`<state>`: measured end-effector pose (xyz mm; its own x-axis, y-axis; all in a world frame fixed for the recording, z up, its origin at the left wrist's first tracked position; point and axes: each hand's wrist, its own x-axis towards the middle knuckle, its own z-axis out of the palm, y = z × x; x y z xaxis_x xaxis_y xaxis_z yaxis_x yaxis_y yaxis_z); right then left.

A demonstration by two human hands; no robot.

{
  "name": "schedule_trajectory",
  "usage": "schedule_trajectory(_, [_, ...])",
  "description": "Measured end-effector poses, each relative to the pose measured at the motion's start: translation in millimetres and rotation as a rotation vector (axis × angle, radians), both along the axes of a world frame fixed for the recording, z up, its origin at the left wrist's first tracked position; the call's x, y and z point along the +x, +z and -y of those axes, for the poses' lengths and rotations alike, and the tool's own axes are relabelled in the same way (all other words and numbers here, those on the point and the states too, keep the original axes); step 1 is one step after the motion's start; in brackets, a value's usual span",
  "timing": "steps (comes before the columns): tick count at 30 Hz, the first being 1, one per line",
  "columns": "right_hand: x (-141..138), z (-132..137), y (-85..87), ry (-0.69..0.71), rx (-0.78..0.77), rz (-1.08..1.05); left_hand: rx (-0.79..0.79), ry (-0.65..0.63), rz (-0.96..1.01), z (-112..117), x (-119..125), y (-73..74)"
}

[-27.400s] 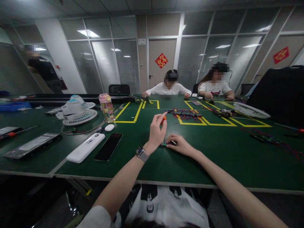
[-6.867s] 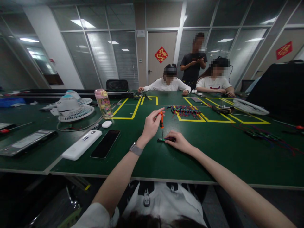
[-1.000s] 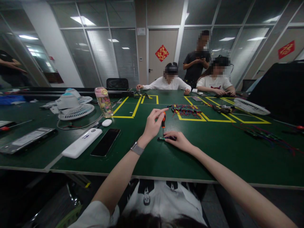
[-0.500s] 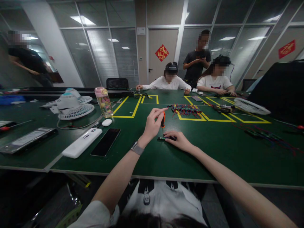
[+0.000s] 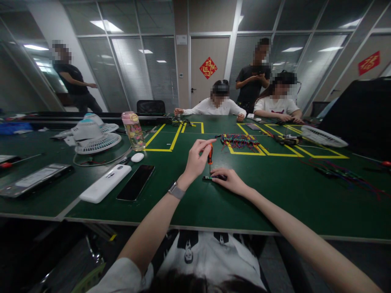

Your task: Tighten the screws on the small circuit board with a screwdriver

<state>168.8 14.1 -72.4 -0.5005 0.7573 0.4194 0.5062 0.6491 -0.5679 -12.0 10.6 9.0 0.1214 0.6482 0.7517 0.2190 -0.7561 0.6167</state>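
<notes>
My left hand [image 5: 195, 160] is closed round the orange and black handle of a small screwdriver [image 5: 210, 154], held upright with its tip down on a small dark connector part [image 5: 210, 178] on the green table [image 5: 275, 191]. My right hand [image 5: 229, 180] lies on the table just right of that part, fingers pinched on it and pressing it down. A watch sits on my left wrist.
A black phone [image 5: 136, 182] and a white power bank [image 5: 105, 183] lie to the left, with a white mouse [image 5: 137, 158], a pink bottle [image 5: 133, 131] and white fans [image 5: 93, 138]. A bundle of coloured wires [image 5: 240, 142] lies ahead. Two seated people, one standing person and another walking at far left.
My hands have barely shifted; the screwdriver stays on the part. The person at the far left has walked rightward behind the glass.
</notes>
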Motion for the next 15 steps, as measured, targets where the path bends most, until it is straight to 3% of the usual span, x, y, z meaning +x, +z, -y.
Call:
schedule_trajectory(4, [0.1, 0.0, 0.2, 0.006, 0.004, 0.001, 0.0, -0.048, 0.013, -0.2, -0.5, 0.4])
schedule_trajectory(10, [0.5, -0.5, -0.8, 0.011, 0.003, -0.008, 0.037, 0.039, 0.02, -1.3, 1.6, -2.0])
schedule_trajectory(15, [0.4, -1.1, -1.5, 0.005, -0.001, 0.001, 0.005, -0.004, 0.017, 0.4, 1.8, -0.5])
